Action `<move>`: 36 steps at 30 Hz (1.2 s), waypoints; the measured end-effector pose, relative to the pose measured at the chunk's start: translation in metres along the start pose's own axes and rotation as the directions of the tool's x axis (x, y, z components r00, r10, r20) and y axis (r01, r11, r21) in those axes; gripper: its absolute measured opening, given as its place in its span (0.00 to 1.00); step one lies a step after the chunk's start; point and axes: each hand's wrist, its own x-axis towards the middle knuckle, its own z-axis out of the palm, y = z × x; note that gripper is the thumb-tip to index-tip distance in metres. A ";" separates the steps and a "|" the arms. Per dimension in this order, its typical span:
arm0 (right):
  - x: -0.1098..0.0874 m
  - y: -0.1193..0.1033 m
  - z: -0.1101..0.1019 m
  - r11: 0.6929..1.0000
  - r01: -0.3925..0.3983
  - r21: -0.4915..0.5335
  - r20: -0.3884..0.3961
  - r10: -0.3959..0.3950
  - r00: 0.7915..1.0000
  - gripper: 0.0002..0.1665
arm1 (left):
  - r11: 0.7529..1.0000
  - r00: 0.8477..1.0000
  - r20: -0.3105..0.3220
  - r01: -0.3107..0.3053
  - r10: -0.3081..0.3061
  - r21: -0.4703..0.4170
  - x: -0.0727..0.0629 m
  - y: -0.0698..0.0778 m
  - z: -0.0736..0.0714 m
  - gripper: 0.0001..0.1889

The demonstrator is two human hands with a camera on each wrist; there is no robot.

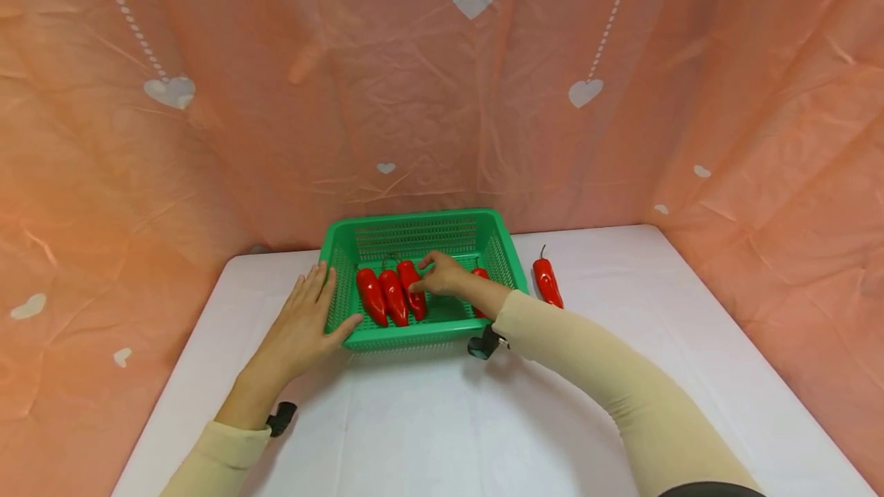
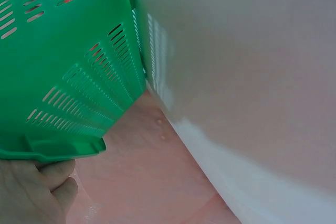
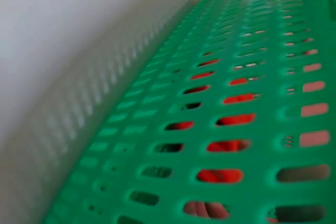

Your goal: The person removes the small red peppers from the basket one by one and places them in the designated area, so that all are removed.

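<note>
The work in hand, by judgement the placing of peppers in the green basket [image 1: 421,334], looks mostly done but not finished. The basket stands on the white table [image 1: 414,420] at the centre of the head frame, and four red peppers show inside it. In its left half the leftmost pepper [image 1: 371,296], the middle pepper [image 1: 394,297] and the third pepper [image 1: 417,307] lie side by side, stems toward the top of the frame. Apart from them, near the basket's right wall, the fourth pepper [image 1: 479,274] is partly hidden by the forearm. What seems left is the outer pepper [image 1: 548,282], lying on the table just beyond the basket's right side, touched by neither hand. The right hand [image 1: 449,277] reaches into the basket, its thumb over the third pepper; whether it grasps that pepper or merely touches it cannot be told, and the right wrist view shows only bits of red and fingers through the slots. The left hand [image 1: 300,328] grasps nothing firmly: its fingers lie straight at the basket's left rim, the thumb spread toward the near corner.
</note>
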 end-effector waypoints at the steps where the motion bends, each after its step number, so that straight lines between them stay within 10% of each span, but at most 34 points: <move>1: 0.001 0.002 0.000 1.000 -0.002 0.015 0.008 0.002 1.000 0.30 | 1.000 1.000 -0.001 0.000 0.000 -0.001 0.000 0.000 0.000 0.52; 36: 0.004 0.006 0.005 0.994 -0.093 0.049 0.137 0.085 0.987 0.32 | 1.000 1.000 0.008 0.014 -0.014 0.001 -0.001 0.002 0.000 0.52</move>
